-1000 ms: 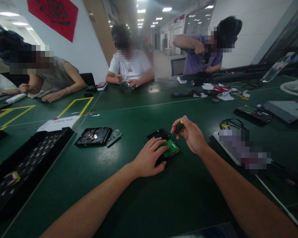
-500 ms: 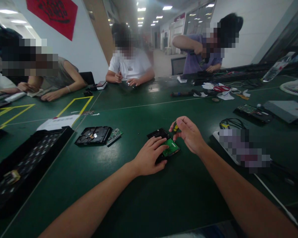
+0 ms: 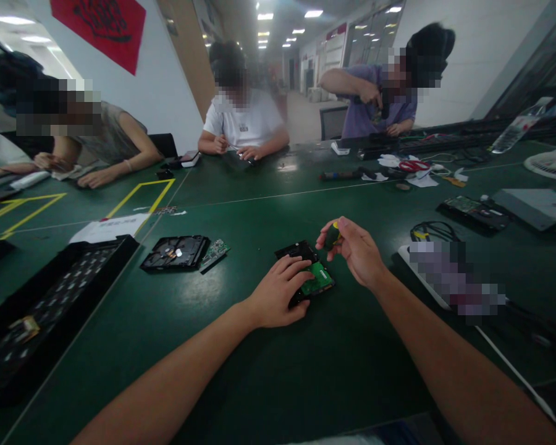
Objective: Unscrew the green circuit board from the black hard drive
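Left hand [image 3: 278, 293] lies spread on drive [image 3: 321, 279]; right hand [image 3: 358, 250] pinches screwdriver [image 3: 332, 237]. Drive looks stiff, perhaps heavy: grip edgewise.

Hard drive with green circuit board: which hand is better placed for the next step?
Probably the right hand: it holds a green-and-yellow screwdriver by the hard drive, while the left hand lies across it, seemingly steadying it.

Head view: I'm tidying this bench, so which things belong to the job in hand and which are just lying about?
In use:
- hard drive, under the left hand
- screwdriver, in the right hand

Apparently lying about:
- bottle
- white cable
- paper sheet
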Motion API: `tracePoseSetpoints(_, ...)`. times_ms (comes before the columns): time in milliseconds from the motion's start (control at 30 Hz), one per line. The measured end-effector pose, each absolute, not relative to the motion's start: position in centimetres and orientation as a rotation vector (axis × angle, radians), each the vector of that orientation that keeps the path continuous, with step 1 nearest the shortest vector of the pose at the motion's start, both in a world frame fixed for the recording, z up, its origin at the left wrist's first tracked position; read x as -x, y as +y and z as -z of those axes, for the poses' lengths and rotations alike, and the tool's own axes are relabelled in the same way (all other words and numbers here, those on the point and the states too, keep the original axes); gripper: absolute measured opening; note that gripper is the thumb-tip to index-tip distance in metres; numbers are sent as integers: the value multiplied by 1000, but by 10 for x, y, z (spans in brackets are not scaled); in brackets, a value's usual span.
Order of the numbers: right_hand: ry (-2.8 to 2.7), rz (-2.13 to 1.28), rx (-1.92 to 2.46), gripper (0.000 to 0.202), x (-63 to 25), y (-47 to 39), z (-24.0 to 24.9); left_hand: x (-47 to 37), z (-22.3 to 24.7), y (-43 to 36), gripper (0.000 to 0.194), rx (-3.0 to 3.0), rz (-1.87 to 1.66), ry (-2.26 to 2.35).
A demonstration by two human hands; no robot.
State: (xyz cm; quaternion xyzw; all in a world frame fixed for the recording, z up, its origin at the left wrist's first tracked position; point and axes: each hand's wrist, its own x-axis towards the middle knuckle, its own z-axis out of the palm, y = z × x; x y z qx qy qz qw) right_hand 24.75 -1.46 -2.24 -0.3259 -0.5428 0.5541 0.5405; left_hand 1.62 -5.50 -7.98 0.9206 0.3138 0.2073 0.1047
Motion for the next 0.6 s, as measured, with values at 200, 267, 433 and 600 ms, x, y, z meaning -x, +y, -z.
tracePoseSetpoints(200,-1298,-1325,795,53,-249,-12,23,-16,80,-55,58,-2711,-600,935)
tracePoseSetpoints(267,-1310,-1317,797,56,-249,-12,25,-16,80,-56,58,-2717,-599,938)
tracePoseSetpoints(433,-1364,-1241,796,52,-248,-11,30,-17,81,-55,57,-2721,-612,928)
tracePoseSetpoints(600,-1313,-1253,770,42,-248,-13,28,-17,80,-55,56,-2706,-625,937)
